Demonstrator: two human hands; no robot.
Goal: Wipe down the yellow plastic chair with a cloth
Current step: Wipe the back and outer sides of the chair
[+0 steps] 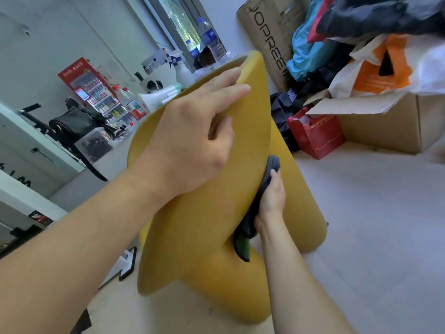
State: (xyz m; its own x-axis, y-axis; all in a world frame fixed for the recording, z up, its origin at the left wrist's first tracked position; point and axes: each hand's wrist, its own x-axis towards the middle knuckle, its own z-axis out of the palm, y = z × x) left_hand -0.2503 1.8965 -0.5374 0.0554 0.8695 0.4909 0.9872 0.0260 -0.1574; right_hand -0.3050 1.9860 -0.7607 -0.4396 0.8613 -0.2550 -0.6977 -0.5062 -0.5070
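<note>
At the far left, a black bag (69, 121) sits on a low white ledge (36, 141), with a red vending-machine poster (84, 85) on the wall behind it. Just right of that are a white megaphone (154, 100), a spray bottle (180, 66) and 2 clear water bottles (209, 37) by the window. A black-and-white arrow mark (127, 263) lies on the floor beside the chair's base.

The yellow plastic chair (204, 225) fills the middle of your view, standing on the pale floor (373, 237) directly in front of you. Your left hand (190, 138) lies over its top edge and holds it: 2 fingers stretch along the rim while the others bend against the plastic.

Lower and to the right, your right hand (269, 196) grips a dark grey cloth (273, 165) and presses it against the chair's side, in the hollow between the upper part and a rounded leg. The cloth's loose end hangs below your wrist, touching the plastic.

Beyond the chair a tall cardboard box (272, 27) leans against the wall. Near it stand a red paper bag (315, 133) and an open cardboard carton (385, 121), with an orange and white plastic bag (380, 71) and a pile of clothes (361, 18) above.
</note>
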